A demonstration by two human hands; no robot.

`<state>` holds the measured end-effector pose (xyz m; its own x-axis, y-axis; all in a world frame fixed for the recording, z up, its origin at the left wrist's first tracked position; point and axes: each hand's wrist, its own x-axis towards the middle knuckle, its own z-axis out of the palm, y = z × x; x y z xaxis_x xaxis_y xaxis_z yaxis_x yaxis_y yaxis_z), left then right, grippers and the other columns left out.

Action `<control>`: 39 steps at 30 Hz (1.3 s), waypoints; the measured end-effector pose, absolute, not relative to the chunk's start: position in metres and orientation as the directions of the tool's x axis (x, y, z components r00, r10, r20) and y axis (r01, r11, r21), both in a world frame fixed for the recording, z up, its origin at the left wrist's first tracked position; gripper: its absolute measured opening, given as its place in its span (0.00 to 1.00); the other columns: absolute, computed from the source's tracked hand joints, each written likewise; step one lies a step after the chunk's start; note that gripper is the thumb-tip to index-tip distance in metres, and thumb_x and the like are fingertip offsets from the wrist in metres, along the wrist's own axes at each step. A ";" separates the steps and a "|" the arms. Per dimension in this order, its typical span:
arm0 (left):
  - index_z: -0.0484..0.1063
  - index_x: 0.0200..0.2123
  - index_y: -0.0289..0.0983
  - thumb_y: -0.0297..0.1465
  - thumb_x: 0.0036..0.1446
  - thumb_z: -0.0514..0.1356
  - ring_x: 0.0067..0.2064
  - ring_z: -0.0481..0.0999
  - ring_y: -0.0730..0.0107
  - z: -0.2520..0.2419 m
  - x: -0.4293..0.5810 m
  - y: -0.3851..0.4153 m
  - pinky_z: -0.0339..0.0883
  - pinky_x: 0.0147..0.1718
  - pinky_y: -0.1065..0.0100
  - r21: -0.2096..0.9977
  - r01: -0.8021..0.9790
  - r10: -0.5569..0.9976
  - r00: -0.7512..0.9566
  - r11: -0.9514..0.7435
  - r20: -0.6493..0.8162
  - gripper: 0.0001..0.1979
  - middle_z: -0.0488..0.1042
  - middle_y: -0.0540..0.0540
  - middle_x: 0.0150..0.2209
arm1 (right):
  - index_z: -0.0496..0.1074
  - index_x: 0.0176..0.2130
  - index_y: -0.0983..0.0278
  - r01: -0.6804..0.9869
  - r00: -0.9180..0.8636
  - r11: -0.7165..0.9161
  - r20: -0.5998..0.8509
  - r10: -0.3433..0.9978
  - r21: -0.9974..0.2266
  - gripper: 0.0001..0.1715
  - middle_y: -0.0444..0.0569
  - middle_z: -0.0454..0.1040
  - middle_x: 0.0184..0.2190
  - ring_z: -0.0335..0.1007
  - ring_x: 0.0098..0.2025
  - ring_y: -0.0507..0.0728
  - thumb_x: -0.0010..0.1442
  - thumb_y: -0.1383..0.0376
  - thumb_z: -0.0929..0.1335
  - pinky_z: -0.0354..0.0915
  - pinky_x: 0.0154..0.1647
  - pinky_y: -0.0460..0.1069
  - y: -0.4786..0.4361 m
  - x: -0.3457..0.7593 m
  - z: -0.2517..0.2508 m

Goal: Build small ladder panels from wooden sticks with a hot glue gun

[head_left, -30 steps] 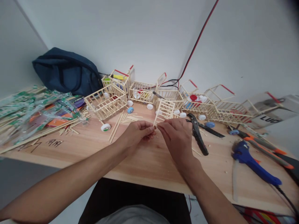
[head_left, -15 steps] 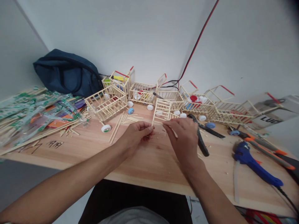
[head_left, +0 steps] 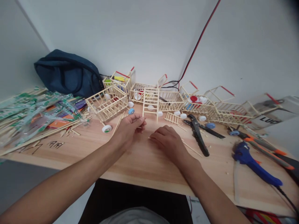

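Note:
My left hand [head_left: 133,126] is pinched round the lower left end of a ladder-like frame of thin wooden sticks [head_left: 151,99], which it holds up above the table. My right hand [head_left: 167,140] is low over the tabletop, right of the left hand. Its fingers are closed, and the pale tip of a wooden stick [head_left: 149,137] pokes out at the fingertips; the rest is hidden. Just beyond the right hand lies a small slatted stick panel [head_left: 172,118]. Black-handled pliers [head_left: 198,135] rest to its right.
Several miniature stick carts [head_left: 108,104] with bottle-cap wheels line the wall. Packaged sticks [head_left: 39,115] and a blue bag [head_left: 67,74] fill the left. A blue glue gun [head_left: 255,163] and orange-handled pliers [head_left: 266,147] lie at the right. A wooden table [head_left: 140,161] carries everything.
The ladder-like frame has moved left and up with my left hand. My right hand has come away from it, moving left and down, so the small slatted panel and pliers show more fully.

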<state>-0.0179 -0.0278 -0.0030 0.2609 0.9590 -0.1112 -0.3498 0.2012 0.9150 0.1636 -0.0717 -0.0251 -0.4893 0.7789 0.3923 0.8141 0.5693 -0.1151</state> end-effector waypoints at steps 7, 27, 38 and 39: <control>0.70 0.28 0.33 0.31 0.49 0.66 0.25 0.67 0.79 -0.003 -0.018 -0.027 0.60 0.27 0.73 0.912 -0.356 0.960 0.258 0.203 -0.113 0.09 0.71 0.51 0.26 | 0.76 0.38 0.63 0.849 -0.398 0.487 0.360 0.844 -0.204 0.10 0.51 0.77 0.35 0.69 0.38 0.57 0.66 0.65 0.65 0.61 0.41 0.52 -0.068 0.173 -0.019; 0.73 0.31 0.32 0.36 0.46 0.70 0.25 0.72 0.78 -0.010 -0.033 -0.035 0.63 0.25 0.75 0.955 -0.201 0.942 0.300 0.217 -0.151 0.14 0.76 0.48 0.25 | 0.74 0.37 0.64 0.959 -0.279 0.276 -0.043 0.959 -0.071 0.06 0.51 0.77 0.38 0.71 0.42 0.60 0.64 0.68 0.66 0.58 0.42 0.52 -0.081 0.163 0.006; 0.71 0.26 0.32 0.31 0.42 0.69 0.25 0.79 0.66 -0.010 -0.036 -0.046 0.67 0.17 0.73 0.916 0.058 0.829 0.405 0.398 -0.386 0.12 0.78 0.44 0.24 | 0.69 0.29 0.62 0.938 -0.140 0.146 0.042 0.989 -0.314 0.06 0.46 0.73 0.26 0.67 0.29 0.54 0.58 0.70 0.65 0.56 0.29 0.47 -0.112 0.239 0.022; 0.70 0.25 0.32 0.31 0.41 0.69 0.25 0.79 0.65 -0.009 -0.034 -0.047 0.67 0.17 0.73 0.909 0.082 0.816 0.412 0.410 -0.405 0.11 0.78 0.44 0.24 | 0.68 0.29 0.62 0.929 -0.141 0.159 0.078 0.987 -0.334 0.05 0.46 0.72 0.25 0.66 0.28 0.54 0.57 0.69 0.65 0.56 0.28 0.47 -0.114 0.243 0.020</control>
